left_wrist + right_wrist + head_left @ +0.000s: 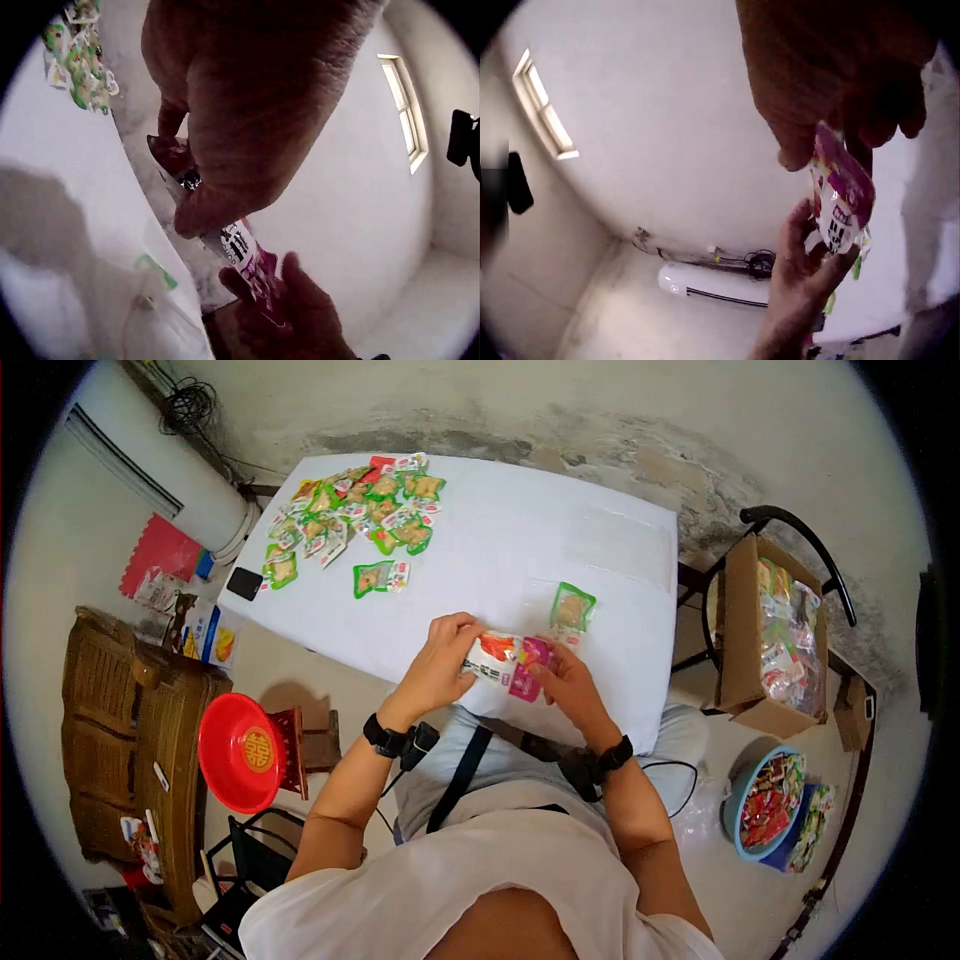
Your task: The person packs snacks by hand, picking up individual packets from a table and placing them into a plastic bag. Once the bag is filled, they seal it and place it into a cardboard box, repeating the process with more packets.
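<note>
Over the near edge of the table, a white and purple snack packet [500, 660] with a red picture is held between both hands. The left hand [438, 665] pinches its white end, thumb in front. At the purple end, the right hand [572, 688] grips with thumb and fingers. The left wrist view shows the packet [241, 249] edge-on, partly covered by the left hand [247, 105]. In the right wrist view the packet [841, 196] spans from the right hand [832, 67] down to the left. Just beyond the right hand lies a green-edged packet [572, 606].
Several green and white packets [382, 510] are heaped at the table's far left, with one packet [376, 577] apart. A black phone [243, 583] lies on the left corner. To the right stand a cardboard box [742, 650] of packets and a blue basin [741, 790] of packets.
</note>
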A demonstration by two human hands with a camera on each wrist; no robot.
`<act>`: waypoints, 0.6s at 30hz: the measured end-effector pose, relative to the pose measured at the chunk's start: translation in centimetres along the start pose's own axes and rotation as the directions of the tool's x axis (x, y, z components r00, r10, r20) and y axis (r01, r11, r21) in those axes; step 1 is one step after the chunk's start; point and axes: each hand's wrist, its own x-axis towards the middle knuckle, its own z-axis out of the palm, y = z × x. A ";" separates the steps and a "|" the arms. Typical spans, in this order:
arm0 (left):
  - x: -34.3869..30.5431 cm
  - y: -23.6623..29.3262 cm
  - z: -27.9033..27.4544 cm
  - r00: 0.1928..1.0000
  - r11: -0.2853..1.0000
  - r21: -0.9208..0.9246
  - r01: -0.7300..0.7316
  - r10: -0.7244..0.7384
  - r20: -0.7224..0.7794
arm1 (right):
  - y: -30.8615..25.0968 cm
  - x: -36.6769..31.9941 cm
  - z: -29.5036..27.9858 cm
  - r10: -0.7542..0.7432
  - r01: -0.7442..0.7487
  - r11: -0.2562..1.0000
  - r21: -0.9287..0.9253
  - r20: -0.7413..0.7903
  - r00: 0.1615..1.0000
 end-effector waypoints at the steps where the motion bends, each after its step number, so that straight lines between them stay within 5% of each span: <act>1: 0.4 0.9 0.2 0.998 0.999 0.014 -0.050 0.049 0.044 | 0.1 -0.3 -0.4 0.002 -0.002 1.000 -0.004 -0.014 1.000; 4: 1.0 2.0 1.6 0.995 0.995 -0.065 -0.079 0.082 0.058 | 0.5 -2.0 -1.4 0.186 -0.186 0.982 0.021 -0.006 0.982; 6: 1.2 2.3 2.8 0.996 0.989 -0.124 -0.083 0.087 0.030 | 0.4 -3.1 -1.8 0.159 -0.107 0.936 0.334 -0.132 0.978; 8: 0.9 1.0 4.5 0.993 0.993 -0.114 -0.008 -0.005 -0.116 | 1.8 -3.7 -3.4 0.148 -0.067 0.919 0.388 -0.184 0.972; 12: 0.0 -0.5 7.8 0.997 0.996 -0.067 0.058 -0.054 0.057 | 2.9 -5.2 -5.7 0.124 0.035 0.880 0.474 -0.299 0.946; 18: 0.3 0.3 9.1 0.999 0.996 0.070 0.054 -0.053 -0.012 | 4.4 -6.3 -6.7 0.160 0.089 0.821 0.564 -0.377 0.912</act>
